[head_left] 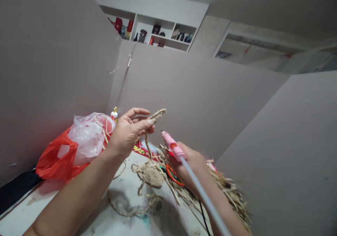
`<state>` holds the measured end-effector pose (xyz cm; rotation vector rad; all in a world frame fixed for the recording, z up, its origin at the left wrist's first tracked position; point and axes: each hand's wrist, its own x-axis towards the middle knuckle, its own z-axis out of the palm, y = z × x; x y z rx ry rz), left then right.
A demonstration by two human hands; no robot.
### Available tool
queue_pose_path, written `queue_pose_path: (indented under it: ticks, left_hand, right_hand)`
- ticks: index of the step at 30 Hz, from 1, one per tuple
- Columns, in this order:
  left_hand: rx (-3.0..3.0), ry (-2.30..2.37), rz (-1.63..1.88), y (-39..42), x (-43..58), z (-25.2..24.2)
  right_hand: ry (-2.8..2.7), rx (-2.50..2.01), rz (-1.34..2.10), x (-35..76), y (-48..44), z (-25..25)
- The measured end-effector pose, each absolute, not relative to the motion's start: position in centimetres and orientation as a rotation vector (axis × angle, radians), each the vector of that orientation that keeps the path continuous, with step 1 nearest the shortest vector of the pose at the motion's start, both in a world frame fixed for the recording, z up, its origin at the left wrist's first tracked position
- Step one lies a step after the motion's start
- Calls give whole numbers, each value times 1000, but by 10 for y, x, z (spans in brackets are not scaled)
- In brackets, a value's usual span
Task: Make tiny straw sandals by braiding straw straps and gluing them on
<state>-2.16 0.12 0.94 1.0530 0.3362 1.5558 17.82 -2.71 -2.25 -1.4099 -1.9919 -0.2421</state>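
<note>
Left hand: mid-frame; thumb and fingers clamped on a pale tan, braided straw cord.
Cord: 1 short length juts past the thumb, long axis slanting up-right; a braided strand hangs below the hand toward a round, tan straw piece on the white tabletop.
Right hand: right of centre, lower; wrapped around a pink, cylindrical glue gun, long whitish rod out the rear; some fingers hidden.
Tip to cord: dark nozzle points up-left, just below the jutting length, seemingly apart; depth hard to judge. Left hand nearer the cord.
Left of frame: red plastic bag, clear plastic bag.
Lower right: loose dry straw.
</note>
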Motion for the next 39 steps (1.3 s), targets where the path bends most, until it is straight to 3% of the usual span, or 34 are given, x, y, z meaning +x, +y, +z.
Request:
queue_pose_path:
  ticks: [4, 13, 17, 25, 39]
  left_hand:
    - [1048, 357, 1573, 4, -27, 13]
    - [1058, 328, 1375, 3, -20, 10]
    - [1082, 308, 1289, -4, -13, 8]
    - [1185, 275, 1232, -23, -6, 6]
    - [1292, 230, 1177, -31, -10, 8]
  right_hand:
    - [-2257, -1797, -299, 199, -17, -62]
    - [-2365, -2010, -39, 262, -41, -114]
    - [-2272, -1840, 72, 259, -48, -89]
    - [-1263, -869, 823, 174, -71, -13]
    - [-1102, -644, 877, 138, -58, 9]
